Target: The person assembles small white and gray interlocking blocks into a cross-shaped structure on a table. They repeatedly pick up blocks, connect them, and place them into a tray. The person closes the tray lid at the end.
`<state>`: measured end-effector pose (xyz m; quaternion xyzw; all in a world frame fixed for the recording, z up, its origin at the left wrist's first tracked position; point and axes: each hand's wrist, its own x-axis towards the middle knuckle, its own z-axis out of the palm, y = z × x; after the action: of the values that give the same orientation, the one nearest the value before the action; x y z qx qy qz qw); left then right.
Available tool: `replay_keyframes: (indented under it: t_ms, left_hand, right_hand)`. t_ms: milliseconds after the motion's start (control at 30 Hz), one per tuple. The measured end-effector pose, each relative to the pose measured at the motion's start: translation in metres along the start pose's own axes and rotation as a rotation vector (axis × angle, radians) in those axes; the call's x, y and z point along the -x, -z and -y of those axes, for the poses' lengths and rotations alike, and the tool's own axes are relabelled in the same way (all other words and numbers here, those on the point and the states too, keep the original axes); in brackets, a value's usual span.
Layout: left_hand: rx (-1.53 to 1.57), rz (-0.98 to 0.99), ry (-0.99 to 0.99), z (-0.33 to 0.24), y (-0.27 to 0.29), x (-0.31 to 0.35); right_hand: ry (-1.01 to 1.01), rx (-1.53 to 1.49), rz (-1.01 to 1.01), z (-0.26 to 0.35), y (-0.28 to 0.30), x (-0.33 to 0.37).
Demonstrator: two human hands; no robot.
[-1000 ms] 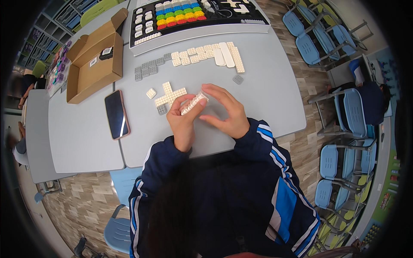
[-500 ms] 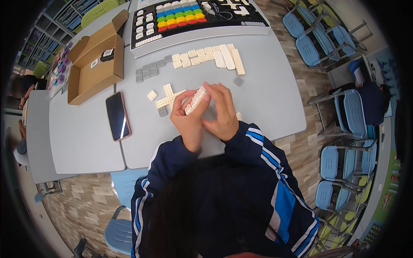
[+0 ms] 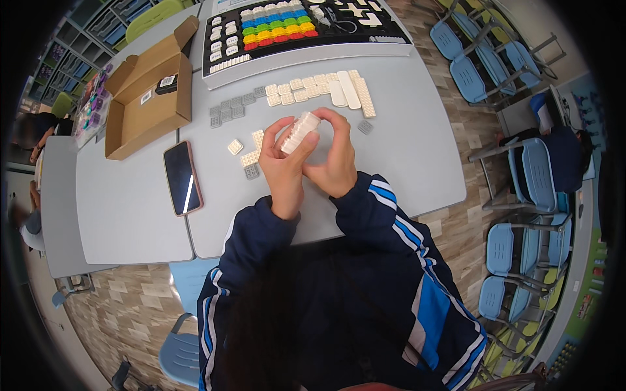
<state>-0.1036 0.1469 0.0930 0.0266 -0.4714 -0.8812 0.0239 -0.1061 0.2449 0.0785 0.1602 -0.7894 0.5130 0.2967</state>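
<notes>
Clamping a white stack (image 3: 298,133) between the thumb and fingers of the left hand (image 3: 284,166), tilted above the surface (image 3: 398,163). Curving the right hand (image 3: 334,156) around its upper end, with index fingertip there; cannot tell whether gripping. Nearest the left hand, see a partly hidden cream plate (image 3: 249,158) touching a gray tile (image 3: 251,172); farther left, a phone (image 3: 183,177).

Plastic, cardbd & cloth
White stack (image 3: 298,135): ridged plastic; phone (image 3: 182,179): glossy scrn; box (image 3: 143,124): matt cardbd; sleeve (image 3: 257,228): cloth; tabletop (image 3: 417,150): smooth.
</notes>
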Motion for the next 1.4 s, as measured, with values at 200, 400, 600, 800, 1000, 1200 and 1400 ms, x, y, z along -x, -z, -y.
replay_keyframes:
  t_ms: [200,400,600,800,1000,1200,1400]
  left_hand:
    - [-0.057,0.171,-0.099,-0.005,0.022,-0.04]
    - [-0.059,0.116,-0.205,-0.013,0.058,-0.067]
    - [-0.051,-0.103,-0.25,-0.032,0.072,-0.07]
    - [-0.045,-0.172,-0.285,-0.034,0.077,-0.066]
    - [-0.041,-0.27,-0.308,-0.037,0.082,-0.071]
    - [-0.043,-0.291,-0.342,-0.039,0.084,-0.071]
    - [-0.036,-0.287,-0.346,-0.038,0.084,-0.072]
  right_hand:
    - [-0.168,-0.21,-0.091,-0.019,-0.034,-0.054]
    - [-0.204,-0.07,-0.305,-0.053,-0.086,-0.145]
    - [-0.34,0.401,-0.313,-0.093,-0.133,-0.172]
    - [-0.302,0.562,-0.315,-0.103,-0.154,-0.168]
    - [-0.431,0.709,-0.246,-0.108,-0.162,-0.175]
    - [-0.395,0.731,-0.28,-0.108,-0.164,-0.171]
    - [-0.325,0.658,-0.283,-0.103,-0.16,-0.161]
